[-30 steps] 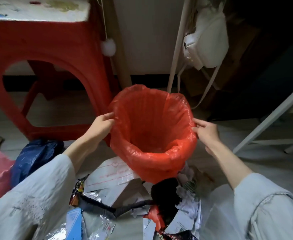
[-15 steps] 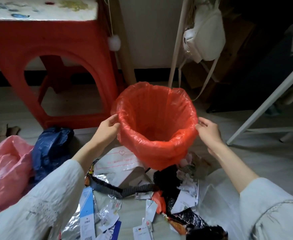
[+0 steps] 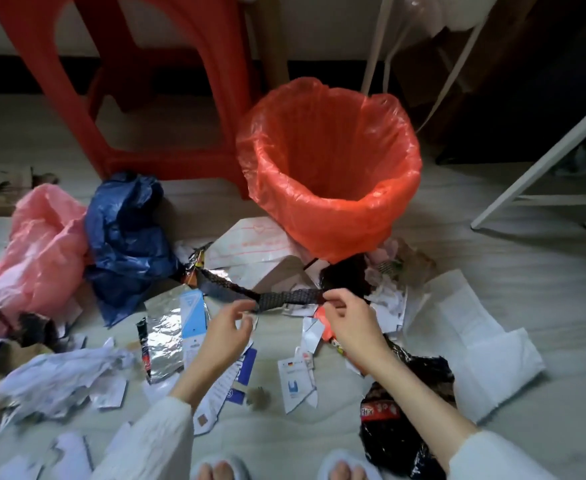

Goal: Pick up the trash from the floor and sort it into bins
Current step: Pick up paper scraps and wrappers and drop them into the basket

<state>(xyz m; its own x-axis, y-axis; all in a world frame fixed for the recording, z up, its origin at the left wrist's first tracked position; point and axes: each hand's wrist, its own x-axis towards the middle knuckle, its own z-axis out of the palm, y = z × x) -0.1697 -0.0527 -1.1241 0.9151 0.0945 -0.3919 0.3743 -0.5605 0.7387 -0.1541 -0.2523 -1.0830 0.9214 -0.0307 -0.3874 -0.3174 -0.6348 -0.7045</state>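
A: How are the hands seen?
B: The dark patterned strip is pinched at its end by the right hand; the left hand is held loosely curled just beside it, nothing gripped.
A: The bin?
B: The red-lined bin is stood on the floor, beyond the scattered trash.

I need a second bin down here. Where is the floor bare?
Bare floor lies right of the red-lined bin, toward the white frame leg, and under the red stool. Crowded: the litter around both hands, bin-front to pink bag.
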